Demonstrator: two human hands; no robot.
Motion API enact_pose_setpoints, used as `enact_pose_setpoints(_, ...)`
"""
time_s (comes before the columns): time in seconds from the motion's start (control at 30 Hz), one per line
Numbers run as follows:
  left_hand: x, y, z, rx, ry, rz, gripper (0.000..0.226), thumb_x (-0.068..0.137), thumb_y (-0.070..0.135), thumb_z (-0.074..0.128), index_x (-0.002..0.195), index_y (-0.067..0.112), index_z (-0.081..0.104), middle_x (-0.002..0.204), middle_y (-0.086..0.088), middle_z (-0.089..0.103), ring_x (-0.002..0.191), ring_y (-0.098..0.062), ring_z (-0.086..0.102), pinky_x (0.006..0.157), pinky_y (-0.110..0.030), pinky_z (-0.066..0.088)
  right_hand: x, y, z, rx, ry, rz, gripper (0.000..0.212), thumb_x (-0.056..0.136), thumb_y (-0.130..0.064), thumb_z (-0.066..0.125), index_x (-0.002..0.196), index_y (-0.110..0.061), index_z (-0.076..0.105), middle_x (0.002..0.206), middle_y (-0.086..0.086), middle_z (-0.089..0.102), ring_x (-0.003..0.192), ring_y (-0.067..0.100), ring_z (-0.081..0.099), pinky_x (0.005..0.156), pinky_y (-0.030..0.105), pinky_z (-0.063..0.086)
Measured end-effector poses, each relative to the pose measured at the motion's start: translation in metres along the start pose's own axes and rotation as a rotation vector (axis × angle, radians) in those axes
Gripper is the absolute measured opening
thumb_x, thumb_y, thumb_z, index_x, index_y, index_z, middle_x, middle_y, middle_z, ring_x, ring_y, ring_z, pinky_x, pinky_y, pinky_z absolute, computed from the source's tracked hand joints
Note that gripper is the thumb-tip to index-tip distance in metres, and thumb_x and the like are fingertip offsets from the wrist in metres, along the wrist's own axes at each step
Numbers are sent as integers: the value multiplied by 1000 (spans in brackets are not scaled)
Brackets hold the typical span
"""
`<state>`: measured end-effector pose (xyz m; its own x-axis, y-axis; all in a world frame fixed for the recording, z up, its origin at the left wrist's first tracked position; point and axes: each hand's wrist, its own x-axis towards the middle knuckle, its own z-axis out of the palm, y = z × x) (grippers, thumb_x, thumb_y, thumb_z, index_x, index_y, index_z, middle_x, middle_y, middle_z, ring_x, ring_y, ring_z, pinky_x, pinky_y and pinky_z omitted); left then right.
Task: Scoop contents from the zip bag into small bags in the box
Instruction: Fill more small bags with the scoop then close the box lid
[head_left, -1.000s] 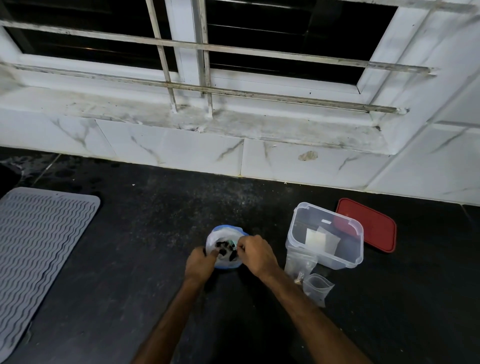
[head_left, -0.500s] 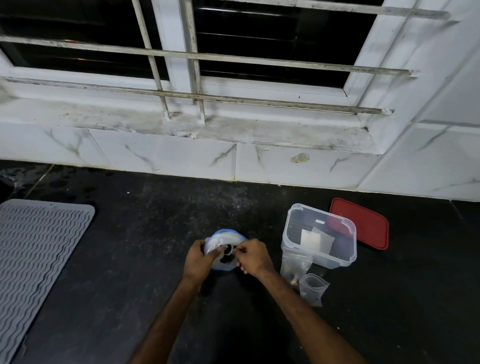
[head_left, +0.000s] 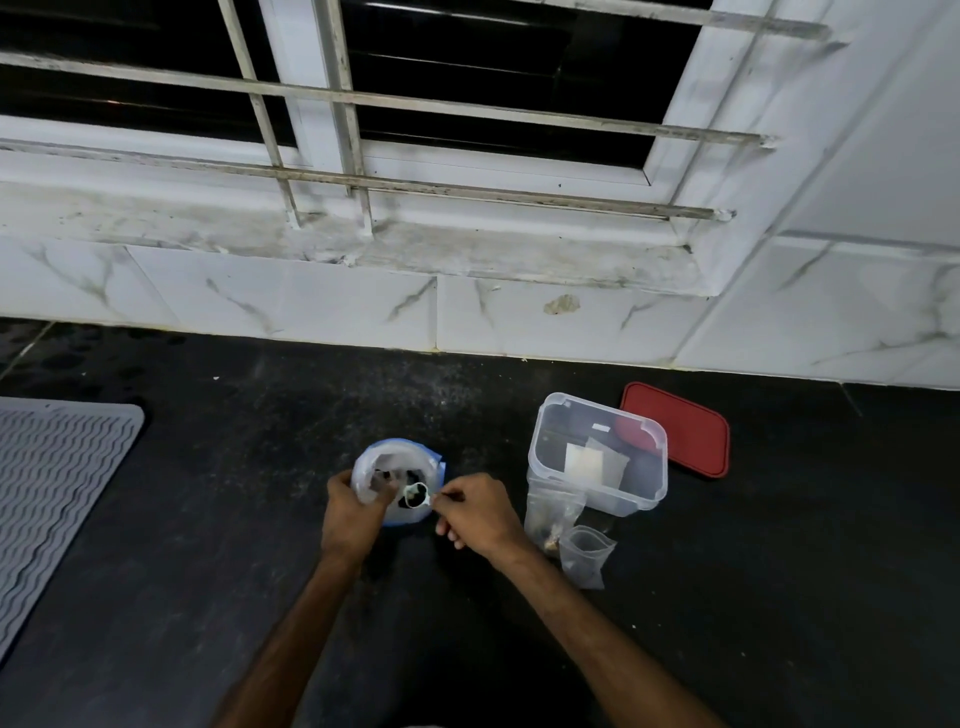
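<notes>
Legend: my left hand (head_left: 353, 514) grips the zip bag (head_left: 397, 460) open on the surface (head_left: 208, 519); my right hand (head_left: 478, 512) pinches a white scoop (head_left: 417, 494) at its mouth. 1 small bag (head_left: 550, 517) beside the box (head_left: 644, 499) seems partly filled; others look unfilled.

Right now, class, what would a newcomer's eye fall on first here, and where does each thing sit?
At centre on the dark counter, the left hand holds open the blue-rimmed zip bag while the right hand pinches a small white scoop at its mouth. To the right stands a clear box, a red lid lying flat behind it. A grey ribbed mat fills the left edge.
</notes>
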<state>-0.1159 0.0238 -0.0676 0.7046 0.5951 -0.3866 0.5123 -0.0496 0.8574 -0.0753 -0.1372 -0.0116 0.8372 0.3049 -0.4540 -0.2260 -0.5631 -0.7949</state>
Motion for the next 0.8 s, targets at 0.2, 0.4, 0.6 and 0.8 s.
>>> enact_pose_setpoints(0.2, -38, 13, 2, 155, 143, 213, 82, 79, 41, 76, 142, 10, 33, 147, -13, 32, 134, -29, 38, 108, -45, 39, -39, 13, -60, 206, -18, 56, 13, 93, -19, 62, 89, -10, 72, 62, 4, 66, 42, 6, 49, 42, 18, 41)
enact_pose_setpoints(0.4, -96, 34, 36, 263, 75, 686, 29, 91, 21, 62, 118, 22, 52, 115, 3, 49, 104, -17, 55, 87, -35, 51, -64, 28, -116, 213, 92, 26, 13, 93, -16, 64, 86, -10, 73, 67, 9, 69, 51, 14, 56, 49, 24, 47)
enact_pose_setpoints(0.6, -150, 27, 104, 611, -509, 665, 48, 92, 48, 54, 135, 49, 33, 125, 17, 55, 103, -3, 60, 89, -30, 52, -88, 60, -163, 182, 165, -1, 14, 93, -14, 63, 88, -5, 73, 64, 10, 68, 50, 17, 53, 46, 24, 45)
enact_pose_setpoints(0.8, -159, 20, 126, 685, -459, 605, 26, 94, 38, 51, 120, 42, 51, 115, 11, 64, 101, -10, 63, 88, -30, 50, -96, 90, -175, 90, 125, -12, 15, 93, -16, 63, 87, -8, 73, 64, 10, 70, 49, 16, 53, 47, 25, 47)
